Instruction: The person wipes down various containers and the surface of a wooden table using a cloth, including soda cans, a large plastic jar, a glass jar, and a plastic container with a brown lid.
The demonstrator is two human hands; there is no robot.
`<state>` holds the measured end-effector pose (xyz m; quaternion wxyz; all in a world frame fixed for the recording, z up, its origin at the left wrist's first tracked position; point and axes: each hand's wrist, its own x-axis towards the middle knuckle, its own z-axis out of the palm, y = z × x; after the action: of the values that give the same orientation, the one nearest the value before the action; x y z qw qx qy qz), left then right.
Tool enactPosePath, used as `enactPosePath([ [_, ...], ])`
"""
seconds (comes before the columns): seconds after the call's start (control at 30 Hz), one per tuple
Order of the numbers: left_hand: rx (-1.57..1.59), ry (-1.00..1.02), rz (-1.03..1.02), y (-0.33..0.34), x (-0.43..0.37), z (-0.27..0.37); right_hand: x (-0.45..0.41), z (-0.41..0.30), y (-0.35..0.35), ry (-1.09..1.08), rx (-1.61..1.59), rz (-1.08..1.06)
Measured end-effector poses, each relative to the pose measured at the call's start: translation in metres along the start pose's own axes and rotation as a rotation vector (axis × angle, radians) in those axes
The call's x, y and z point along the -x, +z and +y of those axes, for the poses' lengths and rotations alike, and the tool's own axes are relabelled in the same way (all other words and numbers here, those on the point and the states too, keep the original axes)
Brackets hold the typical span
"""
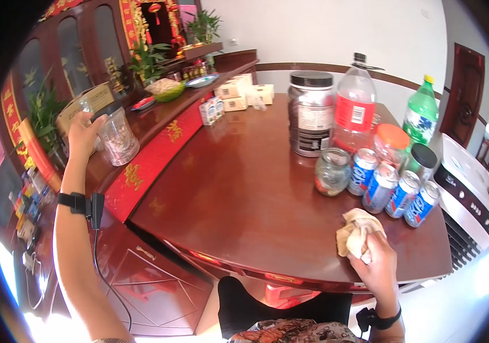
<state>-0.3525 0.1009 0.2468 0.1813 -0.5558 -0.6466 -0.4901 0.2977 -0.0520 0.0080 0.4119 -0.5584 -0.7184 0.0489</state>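
My left hand (85, 130) reaches to the dark lid of a clear plastic jar (119, 139), its fingers on the lid's left side. The jar is partly full of small pale pieces and stands tilted in view on the cabinet ledge at the left. My right hand (375, 261) grips a crumpled beige cloth (359, 233) over the right front part of the dark red wooden table (244, 184). Beyond the cloth stand a glass jar (332, 172) and several blue and silver drink cans (380, 188).
Behind the cans are a large black-lidded tub (311, 113), a red-labelled plastic bottle (356, 103), an orange-lidded jar (391, 145) and a green bottle (421, 113). Tissue packs (232, 96) and small cartons (211, 111) stand far back. A green bowl (166, 91) sits on the ledge.
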Motion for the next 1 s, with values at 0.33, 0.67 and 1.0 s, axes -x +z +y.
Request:
enactPosePath([
  [0.33,0.554,-0.021,-0.207,0.07,0.111,0.146,0.004,-0.002,-0.005,-0.044,0.009,0.023],
  [0.67,0.784,-0.097,-0.594,0.135,0.232,0.211,0.004,0.0,-0.003,-0.036,0.016,0.054],
  [1.0,1.032,0.033,-0.827,0.174,0.273,0.193,0.008,0.005,-0.005,-0.03,-0.097,0.035],
])
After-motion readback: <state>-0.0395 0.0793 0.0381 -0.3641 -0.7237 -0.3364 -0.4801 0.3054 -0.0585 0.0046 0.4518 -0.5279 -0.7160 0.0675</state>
